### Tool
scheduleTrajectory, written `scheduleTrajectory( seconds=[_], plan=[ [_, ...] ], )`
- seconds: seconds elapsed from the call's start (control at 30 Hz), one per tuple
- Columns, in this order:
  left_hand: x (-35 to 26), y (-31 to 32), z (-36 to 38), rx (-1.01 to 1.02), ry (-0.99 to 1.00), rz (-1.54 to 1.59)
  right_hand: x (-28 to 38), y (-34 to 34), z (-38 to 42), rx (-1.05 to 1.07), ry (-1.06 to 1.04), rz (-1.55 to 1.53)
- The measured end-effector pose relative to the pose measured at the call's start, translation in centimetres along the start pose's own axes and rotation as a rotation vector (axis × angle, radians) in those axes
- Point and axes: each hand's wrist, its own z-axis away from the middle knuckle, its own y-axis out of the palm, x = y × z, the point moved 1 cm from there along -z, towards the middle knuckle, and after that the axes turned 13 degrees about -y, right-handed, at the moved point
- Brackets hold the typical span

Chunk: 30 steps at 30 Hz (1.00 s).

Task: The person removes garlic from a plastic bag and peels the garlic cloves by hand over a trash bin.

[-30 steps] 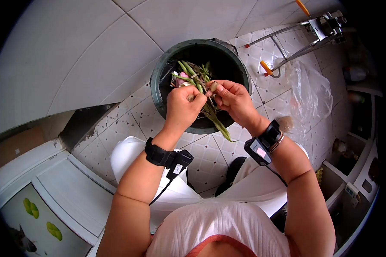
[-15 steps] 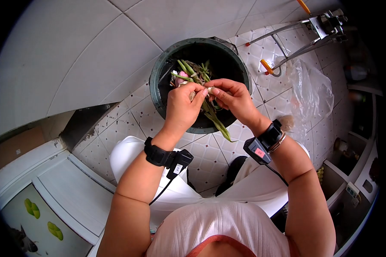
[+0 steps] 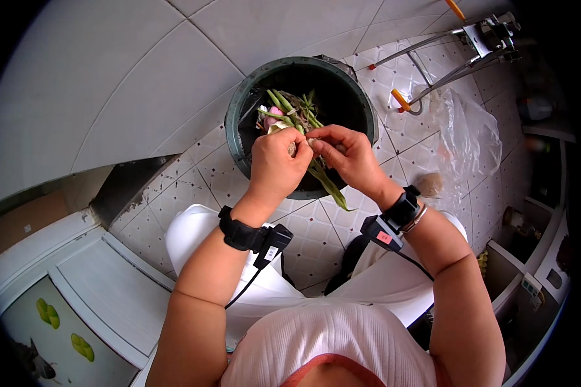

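Note:
Over the green bin my two hands meet, fingertips pinched close together. In my left hand (image 3: 279,160), the fingers curl round a brownish, papery piece (image 3: 292,149) that looks like garlic, mostly hidden in the palm. My right hand (image 3: 350,155) pinches a small whitish piece (image 3: 311,142) like a garlic clove, largely covered by the thumb and fingers. Below them the bin (image 3: 234,138), lined with a black bag, holds green stalks (image 3: 279,101), a long leaf (image 3: 329,187) hanging over the front rim, and something pink (image 3: 273,117).
A metal folding frame with orange grips (image 3: 401,100) stands at the upper right. Beside it a clear plastic bag (image 3: 468,138) lies on the tiled floor (image 3: 306,242). A white cabinet (image 3: 106,284) is at the left, shelves (image 3: 507,258) at the right.
My right fingers have curled further and the whitish piece shows less between the fingertips. My right wrist has turned slightly. The bin and its contents look the same.

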Motion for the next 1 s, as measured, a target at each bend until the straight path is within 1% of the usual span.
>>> scheduleTrajectory(
  seconds=[0.13, 0.17, 0.2, 0.23, 0.27, 0.33, 0.37, 0.43, 0.47, 0.53, 0.57, 0.63, 0.67, 0.73, 0.87, 0.97, 1.0],
  plan=[
    [-0.4, -0.1, 0.0, -0.082, 0.091, -0.029, -0.4, 0.0, 0.1, -0.021, 0.048, -0.119],
    [-0.4, -0.1, 0.0, -0.083, 0.092, -0.029, -0.5, -0.3, 0.0, -0.052, 0.055, -0.223],
    [-0.3, -0.1, 0.0, -0.103, 0.085, -0.035, -0.6, -0.4, -0.2, -0.084, 0.063, -0.328],
    [-0.2, -0.1, 0.0, -0.122, 0.078, -0.041, -0.8, -0.4, -0.2, -0.085, 0.047, -0.332],
    [-0.3, -0.1, 0.0, -0.12, 0.078, -0.041, -0.9, -0.4, -0.3, -0.086, 0.047, -0.333],
    [-0.3, -0.2, 0.1, -0.078, 0.012, -0.134, -1.0, -0.5, -0.3, -0.143, 0.054, -0.446],
    [-0.3, -0.1, 0.2, -0.078, 0.012, -0.134, -1.0, -0.5, -0.3, -0.143, 0.054, -0.447],
    [-0.1, 0.2, 0.2, 0.017, -0.028, -0.092, -1.0, -0.5, -0.3, -0.151, 0.011, -0.385],
    [-0.1, 0.3, 0.2, 0.017, -0.028, -0.091, -0.9, -0.5, -0.3, -0.151, 0.011, -0.385],
    [-0.2, 0.5, 0.0, 0.092, -0.031, 0.138, -0.8, -0.6, -0.3, -0.107, -0.013, -0.266],
    [0.2, 0.6, -0.2, 0.092, -0.031, 0.138, -0.8, -0.6, -0.3, -0.107, -0.013, -0.267],
    [1.7, 1.0, -0.6, 0.161, -0.159, 0.32, -0.8, -0.6, -0.2, -0.09, -0.024, -0.221],
    [1.7, 1.0, -0.5, 0.161, -0.159, 0.32, -0.8, -0.5, -0.2, -0.09, -0.024, -0.22],
    [1.6, 1.0, -0.5, 0.177, -0.228, 0.408, -0.5, -0.4, -0.2, -0.087, -0.041, -0.188],
    [2.1, 1.0, -0.5, 0.19, -0.246, 0.428, -0.5, -0.3, -0.1, -0.09, -0.084, -0.127],
    [1.6, 0.9, -0.4, 0.17, -0.225, 0.433, -0.5, -0.2, -0.1, -0.14, -0.108, -0.121],
    [1.0, 0.7, -0.3, 0.193, -0.269, 0.47, -0.6, -0.3, -0.1, -0.161, -0.093, -0.141]
  ],
)
